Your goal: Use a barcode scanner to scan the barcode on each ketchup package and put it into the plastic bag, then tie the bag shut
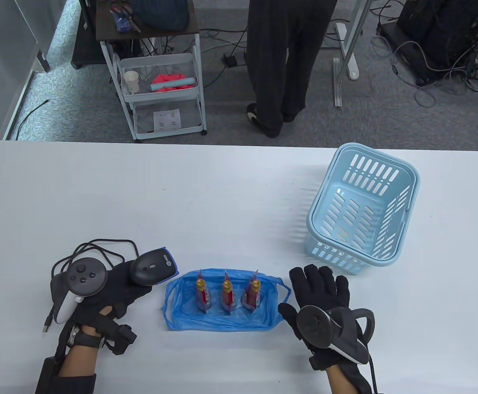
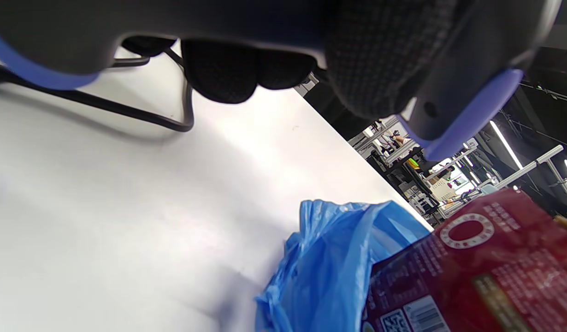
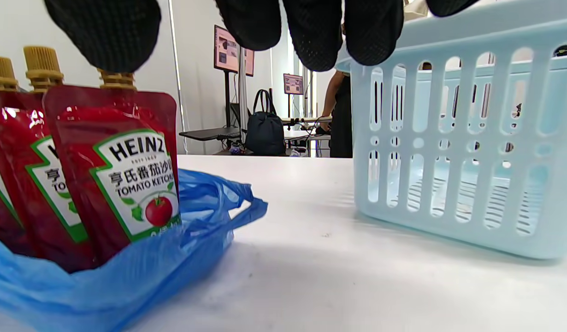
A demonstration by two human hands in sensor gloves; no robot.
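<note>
Three red ketchup pouches [image 1: 227, 294] with gold caps stand upright in a row on the flat blue plastic bag [image 1: 189, 318] near the table's front edge. In the right wrist view the nearest ketchup pouch [image 3: 126, 170] shows its Heinz label above the blue bag [image 3: 126, 281]. My left hand [image 1: 111, 287] lies left of the bag and grips the black barcode scanner [image 1: 153, 266], whose head points at the pouches. In the left wrist view the scanner [image 2: 463, 115] hangs over the bag [image 2: 329, 263] and a pouch [image 2: 486, 272]. My right hand [image 1: 321, 287] rests flat on the table right of the bag, fingers straight.
A light blue slotted basket [image 1: 403, 180] stands tilted at the right, just beyond my right hand; it is basket [image 3: 449, 152] in the right wrist view. The scanner's black cable [image 1: 99, 246] loops behind my left hand. A person [image 1: 280, 61] stands beyond the table beside a white cart [image 1: 161, 82].
</note>
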